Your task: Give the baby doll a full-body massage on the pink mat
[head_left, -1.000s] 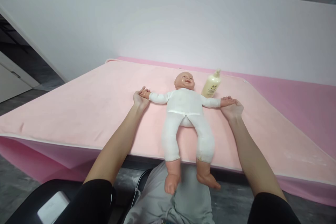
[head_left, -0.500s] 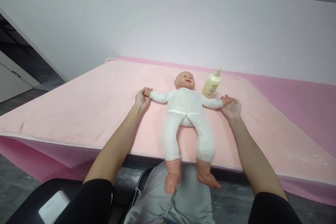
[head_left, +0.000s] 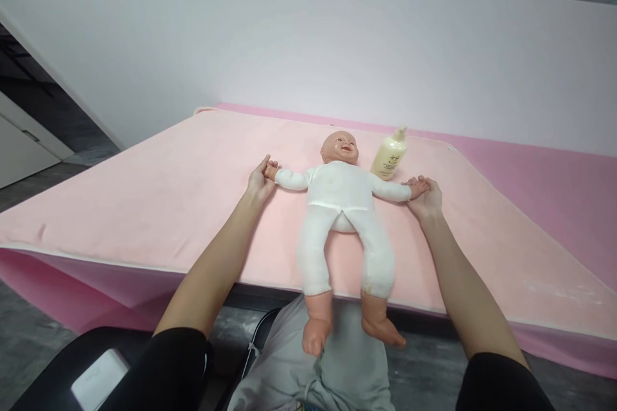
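A baby doll point(head_left: 341, 186) with a white cloth body lies on its back, its arms stretched out sideways and its feet hanging past the near table edge. My left hand point(head_left: 261, 180) is closed around the doll's hand on the left. On the other side, my right hand point(head_left: 427, 200) holds the doll's other hand, thumb and fingers around it. Beside the doll's head stands a pale yellow pump bottle point(head_left: 388, 155), near my right hand but apart from it.
A pink towel point(head_left: 144, 199) covers the table, with a darker pink cloth point(head_left: 544, 192) under it. Behind rises a white partition point(head_left: 308, 45). A black chair with a white flat box point(head_left: 100, 380) on it is at the lower left.
My fingers have shifted slightly around the doll's hands. The doll's arm on the right sits a touch lower. The bottle and the doll's body stay in place.
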The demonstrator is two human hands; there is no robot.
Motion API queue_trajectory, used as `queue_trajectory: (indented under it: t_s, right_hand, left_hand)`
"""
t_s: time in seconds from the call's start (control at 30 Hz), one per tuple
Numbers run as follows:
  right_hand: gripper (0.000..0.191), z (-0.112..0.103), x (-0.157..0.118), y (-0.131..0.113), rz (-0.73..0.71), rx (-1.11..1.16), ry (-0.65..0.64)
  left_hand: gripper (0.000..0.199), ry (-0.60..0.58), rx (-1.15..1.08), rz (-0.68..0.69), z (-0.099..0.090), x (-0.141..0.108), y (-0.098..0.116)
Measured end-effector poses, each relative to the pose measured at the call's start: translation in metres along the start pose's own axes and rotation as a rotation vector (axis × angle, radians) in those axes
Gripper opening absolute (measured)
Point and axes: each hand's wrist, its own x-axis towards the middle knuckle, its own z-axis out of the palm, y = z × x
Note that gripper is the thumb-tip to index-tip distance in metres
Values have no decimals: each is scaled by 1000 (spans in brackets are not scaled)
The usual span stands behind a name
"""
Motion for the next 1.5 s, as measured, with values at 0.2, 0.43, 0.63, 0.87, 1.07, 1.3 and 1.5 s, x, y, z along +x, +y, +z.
queue_trajectory:
  t_s: [0.2, 0.43, 0.63, 0.87, 1.07, 1.3, 1.5]
  right_hand:
    - [25, 1, 0, 1, 4, 13, 35]
    - [37, -2, 4, 2, 52, -24, 68]
    - [38, -10, 14, 2, 75, -27, 35]
    - [25, -10, 11, -3, 83, 53, -11]
    - [18, -4, 2, -5, 79, 81, 21]
    - [18, -1, -1, -3, 75, 48, -38]
    - [16, 1, -5, -2, 22, -1, -76]
  left_hand:
    - [18, -44, -8, -42, 1, -3, 1]
    - [15, -45, 8, 19, -1, -1, -1]
    - [25, -29, 37, -56, 1, -1, 1]
    - [15, -82, -47, -37, 0, -2, 1]
    - [21, -96, -59, 17, -2, -2, 1]
    - [21, -44, 38, -22, 1, 0, -3]
    - [15, -55, 116, -8, 0, 0, -4]
